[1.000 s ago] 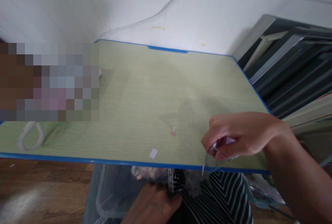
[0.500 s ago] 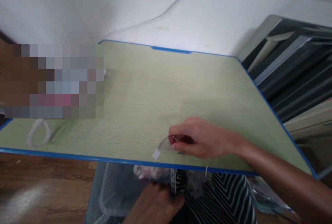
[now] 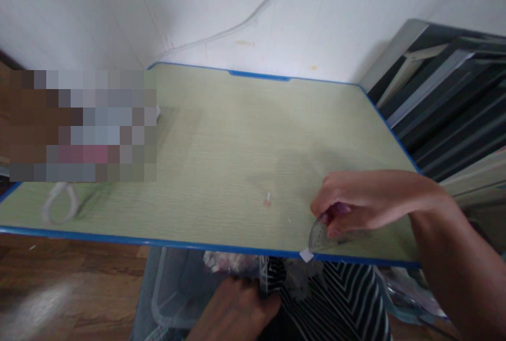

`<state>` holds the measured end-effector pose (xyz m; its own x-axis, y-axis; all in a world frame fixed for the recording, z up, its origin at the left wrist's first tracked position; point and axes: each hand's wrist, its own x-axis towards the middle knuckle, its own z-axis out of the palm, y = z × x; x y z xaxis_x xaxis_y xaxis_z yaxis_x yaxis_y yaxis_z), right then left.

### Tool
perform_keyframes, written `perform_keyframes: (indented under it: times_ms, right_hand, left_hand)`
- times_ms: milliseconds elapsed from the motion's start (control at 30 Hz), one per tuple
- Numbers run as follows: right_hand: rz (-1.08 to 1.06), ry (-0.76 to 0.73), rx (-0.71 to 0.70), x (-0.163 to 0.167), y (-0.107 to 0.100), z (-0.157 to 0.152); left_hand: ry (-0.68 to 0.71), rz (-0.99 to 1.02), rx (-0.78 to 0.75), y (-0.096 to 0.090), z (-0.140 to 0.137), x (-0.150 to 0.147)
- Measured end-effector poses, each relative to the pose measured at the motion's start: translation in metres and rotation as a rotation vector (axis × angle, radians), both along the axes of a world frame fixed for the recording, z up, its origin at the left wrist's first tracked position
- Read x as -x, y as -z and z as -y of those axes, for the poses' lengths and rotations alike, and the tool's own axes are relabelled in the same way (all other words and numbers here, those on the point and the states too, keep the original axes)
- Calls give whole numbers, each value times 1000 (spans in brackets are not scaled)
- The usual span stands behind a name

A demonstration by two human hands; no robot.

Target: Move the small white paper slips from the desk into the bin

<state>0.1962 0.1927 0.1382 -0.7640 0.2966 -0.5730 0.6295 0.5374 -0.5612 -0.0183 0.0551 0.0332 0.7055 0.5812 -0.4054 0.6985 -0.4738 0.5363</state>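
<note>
My right hand (image 3: 367, 201) presses a clear plastic protractor (image 3: 322, 235) flat on the light green table (image 3: 221, 135) near its blue front edge. A small white paper scrap (image 3: 306, 255) lies against the protractor's edge, right at the table's rim. My left hand (image 3: 233, 312) is below the table, resting on a clear plastic bin (image 3: 169, 293) that holds crumpled scraps; it looks loosely closed.
A small pink spot and white fleck (image 3: 268, 200) mark the middle of the table. A white cord loop (image 3: 59, 204) lies at front left beside a blurred-out area. Dark stacked frames (image 3: 446, 104) lean at the right. White wall behind.
My right hand dragged the protractor from the middle front to the right, pushing the white paper scrap along to the table's front edge. The left hand stayed put.
</note>
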Motion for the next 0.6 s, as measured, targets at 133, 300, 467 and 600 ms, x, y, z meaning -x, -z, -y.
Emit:
perform_keyframes:
  times_ms: [133,300,467,600]
  right_hand:
    - [24,-66,50,-1,-2,2]
    - [-87,-8,-42,-3,-7,2]
    - [-187,145,-228,1,-1,-2]
    - [-241,207,-260,11,7,-2]
  left_hand:
    - [-13,23,-2,3,1,1]
    - [38,-6,11,1,-1,1]
    - [37,-42,39,0,-3,0]
    - [28,-35,37,1,1,0]
